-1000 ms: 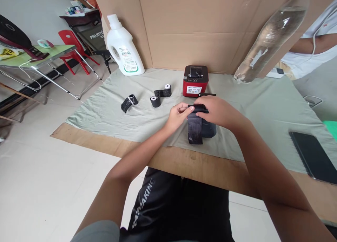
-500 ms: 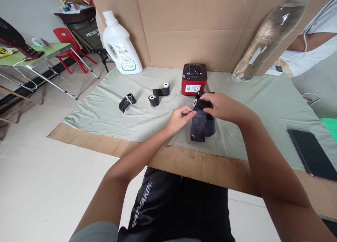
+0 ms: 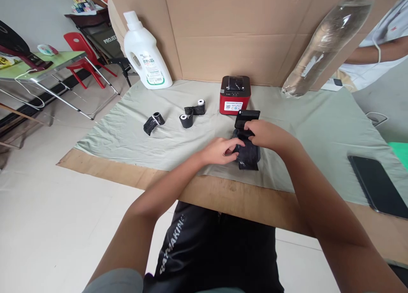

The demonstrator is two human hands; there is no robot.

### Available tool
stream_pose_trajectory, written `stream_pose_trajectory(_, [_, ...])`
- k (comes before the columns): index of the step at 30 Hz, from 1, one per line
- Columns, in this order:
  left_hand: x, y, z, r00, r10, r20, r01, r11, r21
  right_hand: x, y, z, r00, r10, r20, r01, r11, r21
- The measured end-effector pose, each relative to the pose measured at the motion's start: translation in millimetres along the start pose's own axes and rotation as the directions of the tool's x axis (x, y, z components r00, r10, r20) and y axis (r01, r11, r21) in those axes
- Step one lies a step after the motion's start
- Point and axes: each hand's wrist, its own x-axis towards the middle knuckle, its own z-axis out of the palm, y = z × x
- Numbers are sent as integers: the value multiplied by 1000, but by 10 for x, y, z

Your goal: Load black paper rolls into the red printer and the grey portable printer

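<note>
A small dark printer (image 3: 255, 150) with its lid (image 3: 247, 116) raised sits on the green cloth (image 3: 165, 135) near the table's front edge. My right hand (image 3: 266, 133) is closed on a black paper roll (image 3: 247, 155) at the printer's open top; the roll's loose end hangs down the front. My left hand (image 3: 221, 150) pinches the left side of that black strip. Both hands touch the printer.
A red printer (image 3: 235, 95) stands behind, with two black rolls (image 3: 193, 114) and a third (image 3: 152, 123) to its left. A white detergent bottle (image 3: 143, 52), a clear bottle (image 3: 325, 42) and a cardboard wall are at the back. A phone (image 3: 378, 186) lies right. Another person's arm (image 3: 372, 55) shows far right.
Both hands have lowered the black roll from above the dark printer down into its open top. The left hand moved right and now grips the strip.
</note>
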Motion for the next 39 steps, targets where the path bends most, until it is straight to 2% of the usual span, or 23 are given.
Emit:
stream_pose_trajectory(4, [6, 29, 4, 999, -12, 30, 10, 999, 47, 12, -55, 59, 995, 81, -65, -86, 993, -84])
stream_pose_trajectory(8, [11, 32, 35, 1000, -3, -31, 6, 994, 111, -4, -44, 8, 991, 43, -127, -45, 999, -11])
stream_pose_trajectory(10, [15, 24, 66, 996, 33, -80, -21, 989, 149, -1, -30, -31, 959, 24, -281, -14, 999, 37])
stream_pose_trajectory(12, [20, 16, 95, 989, 84, -124, -60, 981, 186, 27, -7, -43, 891, 14, -454, 1, 999, 32])
stream_pose_trajectory(13, [22, 14, 105, 984, 109, -143, -79, 976, 201, 49, 12, -37, 862, 7, -507, 6, 1000, 24])
stream_pose_trajectory(15, [25, 14, 111, 972, 150, -181, -107, 968, 229, 99, 70, -9, 850, -1, -527, 22, 999, 33])
stream_pose_trajectory(22, [24, 12, 53, 938, 227, -263, -150, 948, 282, 66, 212, -28, 944, -128, -303, 172, 977, 123])
stream_pose_trajectory(26, [19, 11, 53, 931, 269, -248, -209, 947, 246, -68, 140, -149, 992, -92, -89, 106, 979, 171])
stream_pose_trajectory(29, [8, 15, 58, 926, 268, -267, -237, 961, 145, -148, 130, -266, 995, -44, 91, 23, 975, 221])
stream_pose_trajectory(31, [10, 1, 55, 932, 168, -322, -163, 986, 43, -163, 170, -322, 996, 15, 92, -35, 974, 224])
stream_pose_trajectory(34, [50, -64, 53, 926, -87, -368, 42, 991, -127, -104, 273, -312, 989, 148, 11, -147, 967, 210])
stream_pose_trajectory(37, [120, -158, 73, 895, -341, -288, 242, 912, -331, 11, 362, -206, 976, 204, 72, -215, 948, 234])
stream_pose_trajectory(39, [160, -208, 97, 880, -434, -193, 322, 844, -429, 73, 394, -135, 968, 180, 172, -226, 925, 304])
